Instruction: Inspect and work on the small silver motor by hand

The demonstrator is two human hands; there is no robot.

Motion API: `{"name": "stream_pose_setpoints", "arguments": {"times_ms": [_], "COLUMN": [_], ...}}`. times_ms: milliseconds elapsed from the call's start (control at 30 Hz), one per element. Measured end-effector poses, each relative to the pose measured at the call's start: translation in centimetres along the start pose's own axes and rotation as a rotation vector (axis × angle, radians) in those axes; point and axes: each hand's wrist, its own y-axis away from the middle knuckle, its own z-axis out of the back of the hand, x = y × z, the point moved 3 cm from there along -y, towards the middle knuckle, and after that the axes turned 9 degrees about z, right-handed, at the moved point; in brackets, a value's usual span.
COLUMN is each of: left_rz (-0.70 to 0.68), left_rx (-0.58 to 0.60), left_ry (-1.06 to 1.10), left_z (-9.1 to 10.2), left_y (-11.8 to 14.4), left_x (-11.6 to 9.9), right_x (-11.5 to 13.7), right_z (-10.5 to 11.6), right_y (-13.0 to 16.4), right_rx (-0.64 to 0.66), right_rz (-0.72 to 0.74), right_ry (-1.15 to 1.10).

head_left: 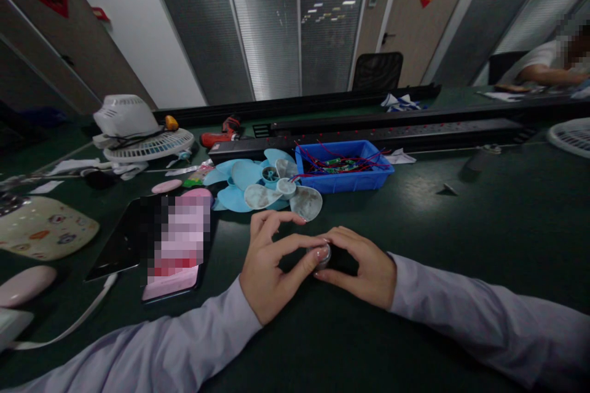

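Note:
Between my hands is a small round silvery metal piece, mostly covered by fingers, so its kind is unclear. My left hand pinches it with thumb and index finger, while its other fingers are raised and bent. From the other side, my right hand curves around the same piece, thumb below and fingertips on top. Just beyond the left fingertips lies a pile of fan blades, light-blue ones beneath a greyish dusty one.
A blue bin holds green circuit boards with red wires. Phones lie at left near a patterned cream case. Farther back are a red power drill, a white fan part and long black rails. Another person sits far right.

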Motion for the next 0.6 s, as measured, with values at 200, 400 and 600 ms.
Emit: {"name": "stream_pose_setpoints", "arguments": {"times_ms": [200, 400, 600], "left_rz": [-0.029, -0.083, -0.019], "left_rx": [0.011, -0.096, -0.175], "left_ry": [-0.024, -0.003, -0.081], "left_z": [0.6, 1.3, 2.1], "left_y": [-1.1, -1.5, -0.1], "left_x": [-0.5, -1.3, 1.5], "right_x": [0.0, 0.0, 0.0], "right_z": [0.0, 0.1, 0.1], "right_y": [0.0, 0.0, 0.0], "right_rx": [0.001, 0.004, 0.017], "right_rz": [0.003, -0.007, -0.035], "right_ry": [0.005, 0.02, 0.017]}}
